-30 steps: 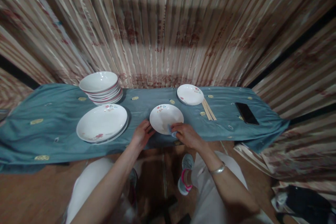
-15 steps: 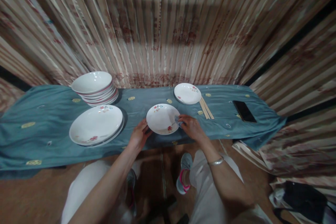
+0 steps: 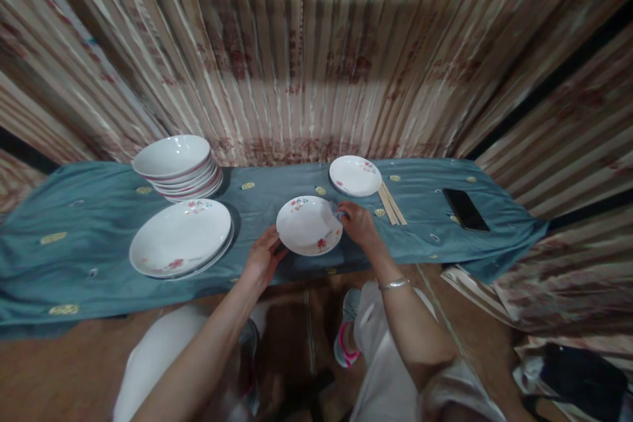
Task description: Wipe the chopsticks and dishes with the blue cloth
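A white plate with small flower prints is in front of me, near the table's front edge. My left hand grips its left rim, thumb at the edge and fingers partly hidden underneath. At its upper right rim, my right hand pinches a small bluish cloth against the plate. Most of the cloth is hidden by the fingers.
On the left stand a stack of bowls and some large oval plates. Behind my right hand are small plates, chopsticks and a black phone. A patterned curtain hangs behind the cloth-covered table.
My right hand has moved the cloth upward along the plate's right rim, from the right side to the upper right. My left hand keeps its hold on the left rim.
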Tool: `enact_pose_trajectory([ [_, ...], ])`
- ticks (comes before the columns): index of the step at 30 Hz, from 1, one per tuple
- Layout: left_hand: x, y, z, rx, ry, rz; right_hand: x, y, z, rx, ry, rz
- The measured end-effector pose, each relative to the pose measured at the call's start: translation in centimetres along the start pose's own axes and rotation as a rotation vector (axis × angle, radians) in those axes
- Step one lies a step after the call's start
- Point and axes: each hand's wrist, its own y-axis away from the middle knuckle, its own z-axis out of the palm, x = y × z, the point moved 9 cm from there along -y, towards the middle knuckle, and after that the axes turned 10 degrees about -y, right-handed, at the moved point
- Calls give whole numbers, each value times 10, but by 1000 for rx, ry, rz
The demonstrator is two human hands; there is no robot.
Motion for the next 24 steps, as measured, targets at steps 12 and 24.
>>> enact_pose_trajectory([
  [12,3,4,4,-54,-19,29,3,-30,23,9,-31,0],
  [24,2,4,5,-66,-23,27,-2,-42,47,-56,-74,-1],
])
